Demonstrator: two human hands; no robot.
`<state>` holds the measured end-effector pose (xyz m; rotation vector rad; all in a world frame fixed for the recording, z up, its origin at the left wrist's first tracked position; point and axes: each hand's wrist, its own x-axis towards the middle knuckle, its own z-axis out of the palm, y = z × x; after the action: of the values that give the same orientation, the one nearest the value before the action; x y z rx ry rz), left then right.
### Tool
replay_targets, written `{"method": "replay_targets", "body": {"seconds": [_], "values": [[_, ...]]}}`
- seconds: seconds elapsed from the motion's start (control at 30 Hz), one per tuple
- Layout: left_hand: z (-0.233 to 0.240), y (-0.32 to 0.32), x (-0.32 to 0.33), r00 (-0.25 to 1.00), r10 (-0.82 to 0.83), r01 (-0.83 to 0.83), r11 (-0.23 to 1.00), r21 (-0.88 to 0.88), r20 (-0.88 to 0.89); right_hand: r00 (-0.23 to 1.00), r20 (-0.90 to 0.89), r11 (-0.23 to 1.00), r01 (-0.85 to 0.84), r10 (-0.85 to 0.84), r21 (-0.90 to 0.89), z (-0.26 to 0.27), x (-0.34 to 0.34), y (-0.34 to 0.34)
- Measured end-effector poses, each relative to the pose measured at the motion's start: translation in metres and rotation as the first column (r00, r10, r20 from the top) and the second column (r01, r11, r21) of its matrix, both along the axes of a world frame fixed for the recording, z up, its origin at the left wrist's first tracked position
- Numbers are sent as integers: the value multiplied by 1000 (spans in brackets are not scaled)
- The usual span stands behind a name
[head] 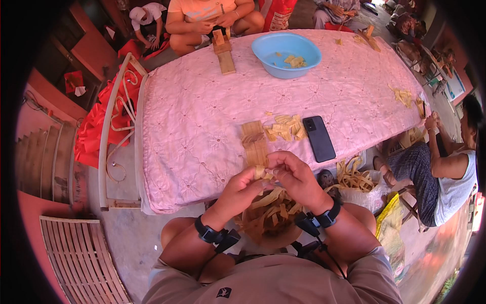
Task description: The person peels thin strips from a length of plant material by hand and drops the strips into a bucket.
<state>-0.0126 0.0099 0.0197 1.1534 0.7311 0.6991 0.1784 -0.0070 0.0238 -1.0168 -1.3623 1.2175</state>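
My left hand (241,188) pinches a flat, pale yellow strip (259,172) that looks folded or looped. From the other side, the fingers of my right hand (298,178) hold the same strip, and partly hide its lower end. Just beyond my fingers a wooden board with a raised block (254,142) lies at the edge of the pink quilted cover (190,148). Beside it is a small heap of short yellow pieces (286,127). Below my hands, between my knees, a container holds many long, loose yellow strips (271,207); my forearms cover part of it.
A dark smartphone (319,138) lies right of the heap. Farther back stand a light blue plastic basin (286,72) and another wooden board (226,60). A white metal bed frame end (114,133) borders the left. A bag of strips (357,182) and a seated person (452,167) are at right.
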Motion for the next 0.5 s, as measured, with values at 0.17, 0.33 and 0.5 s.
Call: {"method": "replay_targets", "body": {"seconds": [0.17,0.33,0.5], "values": [[10,0,0,987,-139,152,972,-181,82,934,-289,928,-283,209,-242,5,8,7],[8,2,-6,961,-248,263,955,-136,123,931,-282,918,-304,230,-253,5,7,10],[5,4,-7,989,-144,147,978,-147,29,941,-287,945,-245,178,-217,-1,0,5]]}}
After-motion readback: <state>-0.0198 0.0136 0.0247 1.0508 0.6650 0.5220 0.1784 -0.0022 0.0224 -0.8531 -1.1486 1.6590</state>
